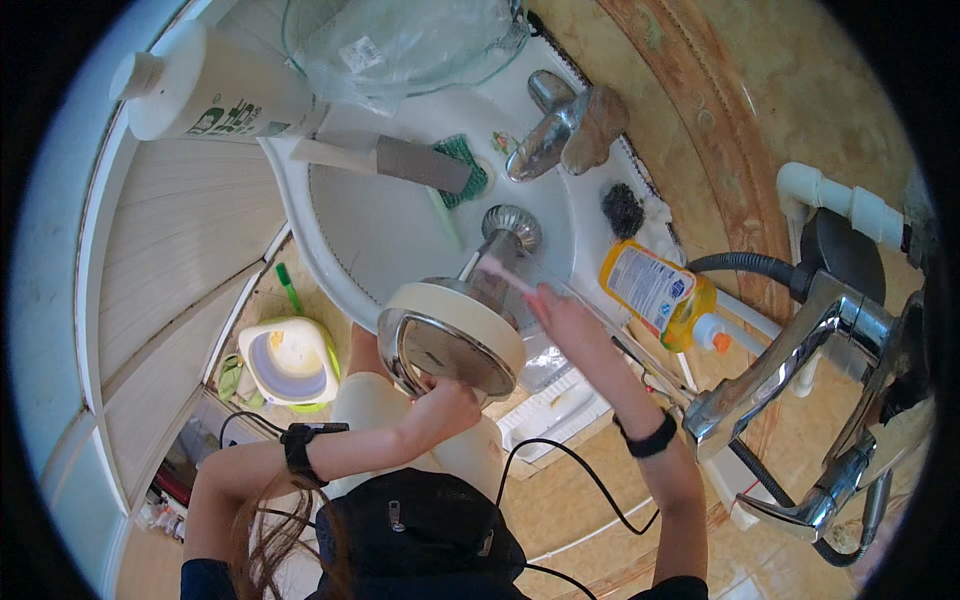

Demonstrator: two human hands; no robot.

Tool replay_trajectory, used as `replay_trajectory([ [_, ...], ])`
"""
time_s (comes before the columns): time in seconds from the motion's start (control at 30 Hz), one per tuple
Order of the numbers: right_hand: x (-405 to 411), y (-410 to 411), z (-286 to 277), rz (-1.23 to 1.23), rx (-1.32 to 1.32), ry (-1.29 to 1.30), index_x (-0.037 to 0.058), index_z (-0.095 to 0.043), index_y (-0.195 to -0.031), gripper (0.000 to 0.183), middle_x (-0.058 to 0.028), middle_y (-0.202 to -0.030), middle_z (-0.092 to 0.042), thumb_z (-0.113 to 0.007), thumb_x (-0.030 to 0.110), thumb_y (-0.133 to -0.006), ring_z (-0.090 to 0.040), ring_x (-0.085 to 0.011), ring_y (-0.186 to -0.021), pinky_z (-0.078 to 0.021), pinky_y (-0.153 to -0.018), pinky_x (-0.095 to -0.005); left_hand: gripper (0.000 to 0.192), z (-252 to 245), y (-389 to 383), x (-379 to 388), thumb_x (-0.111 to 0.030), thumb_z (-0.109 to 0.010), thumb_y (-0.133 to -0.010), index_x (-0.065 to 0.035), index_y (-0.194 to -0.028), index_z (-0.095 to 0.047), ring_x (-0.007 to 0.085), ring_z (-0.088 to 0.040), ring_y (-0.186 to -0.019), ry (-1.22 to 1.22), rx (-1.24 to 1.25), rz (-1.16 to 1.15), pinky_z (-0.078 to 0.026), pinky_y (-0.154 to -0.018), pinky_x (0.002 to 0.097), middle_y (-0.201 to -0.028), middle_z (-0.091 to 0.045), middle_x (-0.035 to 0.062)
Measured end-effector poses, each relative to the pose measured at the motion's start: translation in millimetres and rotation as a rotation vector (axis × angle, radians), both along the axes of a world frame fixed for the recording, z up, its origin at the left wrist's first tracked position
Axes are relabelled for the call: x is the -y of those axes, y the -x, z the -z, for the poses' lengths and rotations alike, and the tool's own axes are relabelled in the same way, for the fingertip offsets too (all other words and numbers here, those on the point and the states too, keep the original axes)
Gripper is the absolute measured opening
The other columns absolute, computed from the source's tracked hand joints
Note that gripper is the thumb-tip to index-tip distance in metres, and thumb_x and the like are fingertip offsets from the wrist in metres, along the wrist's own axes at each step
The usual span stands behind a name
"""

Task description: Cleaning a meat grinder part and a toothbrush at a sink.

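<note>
My left hand (448, 411) grips a chrome handle on a round cream-and-chrome fixture (480, 315), tilted over the front of the white washbasin (360, 217). The fixture's metal stem points away from me and ends in a ribbed metal cap (511, 225) inside the basin. My right hand (559, 315) is closed around a pink toothbrush (517, 281), slightly blurred. Its bristle end is over the stem; whether they touch I cannot tell. A green scouring pad (461, 176) lies near the overflow hole, partly under a grey flat-handled thing (420, 161). Below it rests a pale green stick (448, 221).
A large white bottle (225, 86) and a glass bowl with plastic film (405, 45) stand at the back left. Near the chrome tap (551, 131) sit a steel wool ball (622, 211) and a dish soap bottle (656, 296). A shower mixer (795, 367) juts out at right.
</note>
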State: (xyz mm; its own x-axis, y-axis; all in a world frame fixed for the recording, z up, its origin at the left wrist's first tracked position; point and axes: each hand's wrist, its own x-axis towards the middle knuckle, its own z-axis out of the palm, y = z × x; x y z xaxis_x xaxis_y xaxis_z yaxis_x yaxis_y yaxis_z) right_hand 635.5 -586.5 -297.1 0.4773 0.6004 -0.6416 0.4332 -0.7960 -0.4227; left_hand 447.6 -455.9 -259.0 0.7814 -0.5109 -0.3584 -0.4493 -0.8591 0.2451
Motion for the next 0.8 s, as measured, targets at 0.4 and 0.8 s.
replay_trajectory([
  [0.4,-29.2,-32.2,-14.0,-0.044,0.12,0.031,0.0046,-0.05,-0.083,0.029,-0.0233,-0.063,-0.054,-0.038,0.031,-0.088,-0.055,-0.0408,-0.062,-0.0432,-0.054,-0.0479,0.005,15.0,7.7,8.1,-0.008,-0.056,-0.058,-0.0057,-0.059,-0.06,0.019,-0.054,-0.044,-0.104,0.107,0.066,-0.036,-0.032,0.0346,-0.049,-0.054,0.0065],
  [0.8,-44.7,-1.9,-41.8,0.011,-0.044,-0.002,0.0046,-0.05,-0.083,0.032,-0.0216,-0.067,-0.054,-0.038,0.034,-0.088,-0.054,-0.0386,-0.064,-0.0413,-0.056,-0.046,0.005,-3.7,-2.0,-8.0,-0.01,-0.055,-0.062,-0.0075,-0.061,-0.06,0.0167,-0.055,-0.045,-0.027,0.127,0.024,-0.038,-0.035,0.0315,-0.049,-0.053,0.004],
])
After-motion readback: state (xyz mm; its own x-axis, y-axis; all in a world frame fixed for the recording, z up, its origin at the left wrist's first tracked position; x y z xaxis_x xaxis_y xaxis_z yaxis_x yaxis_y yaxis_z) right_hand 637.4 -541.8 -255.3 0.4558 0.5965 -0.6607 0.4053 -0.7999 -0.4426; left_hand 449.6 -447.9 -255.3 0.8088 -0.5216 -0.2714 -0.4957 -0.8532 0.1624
